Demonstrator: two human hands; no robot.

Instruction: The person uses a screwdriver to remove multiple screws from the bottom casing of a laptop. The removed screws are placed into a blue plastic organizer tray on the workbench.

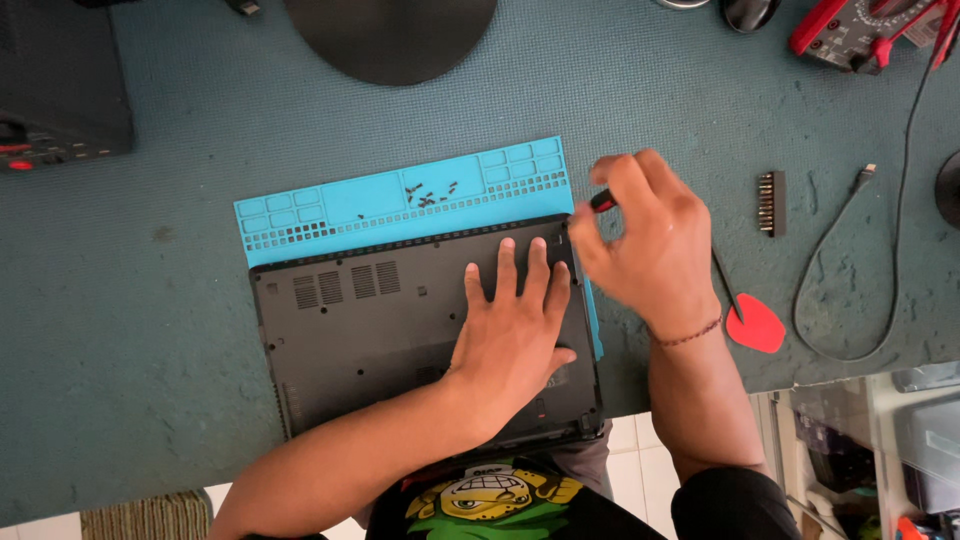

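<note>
Soft, even daylight fills the view, neither dim nor harsh. The teal felt-like table cover [150,300] reads evenly lit, with only faint shadows beneath the forearms at about 6 o'clock. The bare right hand [645,240] is smeared by motion blur, its fingertips indistinct at 1 o'clock of centre. The bare left hand [515,330] is sharp. No glare shows. Straight edges bow slightly toward the corners.

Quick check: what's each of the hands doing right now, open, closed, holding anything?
Left hand: open, flat on the laptop's underside.
Right hand: closed around a red-and-black screwdriver at the laptop's far right corner.
</note>
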